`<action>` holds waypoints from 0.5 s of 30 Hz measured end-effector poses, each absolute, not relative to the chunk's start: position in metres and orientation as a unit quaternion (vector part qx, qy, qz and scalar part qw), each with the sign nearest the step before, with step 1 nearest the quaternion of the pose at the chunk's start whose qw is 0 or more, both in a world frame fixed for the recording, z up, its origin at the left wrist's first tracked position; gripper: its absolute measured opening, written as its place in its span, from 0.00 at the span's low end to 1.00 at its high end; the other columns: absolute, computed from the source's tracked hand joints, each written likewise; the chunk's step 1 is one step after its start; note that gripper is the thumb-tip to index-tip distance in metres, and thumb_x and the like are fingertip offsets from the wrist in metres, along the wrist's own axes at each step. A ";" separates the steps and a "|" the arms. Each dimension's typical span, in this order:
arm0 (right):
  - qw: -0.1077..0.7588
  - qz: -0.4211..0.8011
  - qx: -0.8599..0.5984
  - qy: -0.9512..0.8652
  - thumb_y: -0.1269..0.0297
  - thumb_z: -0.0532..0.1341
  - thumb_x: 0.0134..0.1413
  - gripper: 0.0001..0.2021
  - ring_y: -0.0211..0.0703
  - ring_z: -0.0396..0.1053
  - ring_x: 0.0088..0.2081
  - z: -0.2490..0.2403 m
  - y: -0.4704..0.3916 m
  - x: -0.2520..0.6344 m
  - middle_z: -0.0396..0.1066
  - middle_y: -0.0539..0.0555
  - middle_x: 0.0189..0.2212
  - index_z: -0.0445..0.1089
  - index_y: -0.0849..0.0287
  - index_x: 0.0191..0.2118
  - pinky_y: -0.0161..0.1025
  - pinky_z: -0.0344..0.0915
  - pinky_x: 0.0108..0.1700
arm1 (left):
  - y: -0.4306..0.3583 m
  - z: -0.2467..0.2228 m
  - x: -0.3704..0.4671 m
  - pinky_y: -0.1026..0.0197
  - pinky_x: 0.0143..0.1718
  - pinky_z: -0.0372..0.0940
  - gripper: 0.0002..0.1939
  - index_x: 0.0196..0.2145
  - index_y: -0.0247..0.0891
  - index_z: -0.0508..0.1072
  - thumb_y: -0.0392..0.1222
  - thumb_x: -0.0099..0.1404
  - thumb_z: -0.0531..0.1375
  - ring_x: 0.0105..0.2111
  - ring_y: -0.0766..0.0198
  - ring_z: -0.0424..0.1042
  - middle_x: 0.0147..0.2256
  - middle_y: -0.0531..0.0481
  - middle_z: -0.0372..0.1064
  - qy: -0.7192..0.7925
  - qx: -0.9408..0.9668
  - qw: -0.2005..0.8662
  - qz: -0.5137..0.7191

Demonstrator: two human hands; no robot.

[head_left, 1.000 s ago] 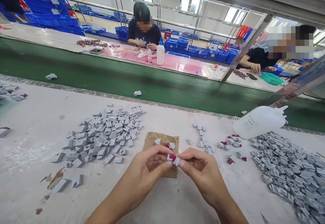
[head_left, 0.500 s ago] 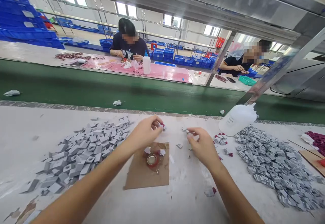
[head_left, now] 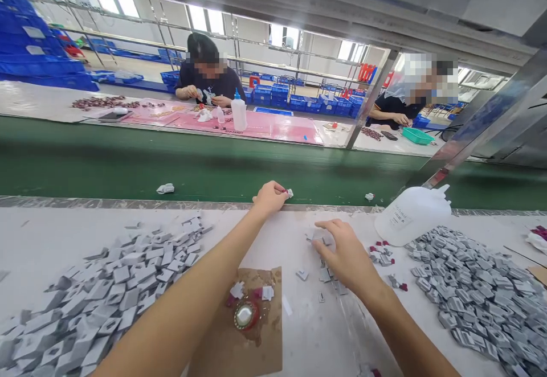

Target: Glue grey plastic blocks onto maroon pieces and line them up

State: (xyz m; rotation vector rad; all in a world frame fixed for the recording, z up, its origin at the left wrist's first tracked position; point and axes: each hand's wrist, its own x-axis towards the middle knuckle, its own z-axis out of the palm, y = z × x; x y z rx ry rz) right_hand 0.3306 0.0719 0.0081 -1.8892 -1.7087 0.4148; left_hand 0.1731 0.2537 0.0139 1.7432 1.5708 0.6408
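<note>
Two hands worked beyond the cardboard square (head_left: 239, 343): the left hand (head_left: 269, 197) pinched a small red-and-grey piece (head_left: 289, 193) at the green conveyor belt (head_left: 213, 163) edge, where it could slip; the right hand (head_left: 344, 251) curled, fingertips on loose grey parts (head_left: 325, 274).

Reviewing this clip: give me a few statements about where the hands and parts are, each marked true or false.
1. The left hand holds a small white and red part at the edge of the green conveyor belt. True.
2. The right hand grips the white bottle. False: it rests on small grey pieces; the bottle lies apart, to its right.
3. A round glue cap sits on the brown cardboard. True.
4. Grey parts lie only on the left. False: piles lie on both sides.
</note>
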 end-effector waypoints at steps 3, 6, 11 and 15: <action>0.251 0.193 -0.705 -0.635 0.64 0.61 0.70 0.09 0.55 0.77 0.49 0.021 0.042 0.335 0.80 0.56 0.45 0.80 0.51 0.47 0.48 0.72 0.48 | 0.262 0.016 0.180 0.41 0.55 0.76 0.18 0.58 0.38 0.77 0.48 0.76 0.66 0.53 0.51 0.79 0.58 0.42 0.77 0.623 0.693 0.310 0.186; 0.195 0.275 -0.702 -0.628 0.64 0.62 0.70 0.08 0.48 0.77 0.36 0.039 0.001 0.340 0.78 0.51 0.37 0.80 0.49 0.41 0.43 0.69 0.39 | 0.266 0.016 0.181 0.35 0.63 0.69 0.18 0.58 0.40 0.77 0.50 0.76 0.66 0.61 0.46 0.73 0.63 0.41 0.73 0.647 0.699 0.257 0.161; 0.176 0.356 -0.713 -0.577 0.65 0.70 0.62 0.08 0.47 0.79 0.37 0.043 -0.068 0.350 0.78 0.50 0.40 0.81 0.46 0.45 0.39 0.72 0.40 | 0.254 0.028 0.167 0.33 0.64 0.61 0.24 0.64 0.35 0.70 0.48 0.75 0.61 0.66 0.32 0.66 0.62 0.31 0.72 0.643 0.717 0.233 0.137; 0.185 0.327 -0.715 -0.589 0.73 0.70 0.51 0.17 0.44 0.79 0.34 0.008 -0.104 0.355 0.79 0.51 0.42 0.80 0.47 0.46 0.36 0.75 0.37 | 0.200 0.044 0.121 0.36 0.63 0.62 0.26 0.62 0.41 0.72 0.49 0.69 0.61 0.62 0.34 0.68 0.58 0.36 0.76 0.597 0.762 0.210 0.133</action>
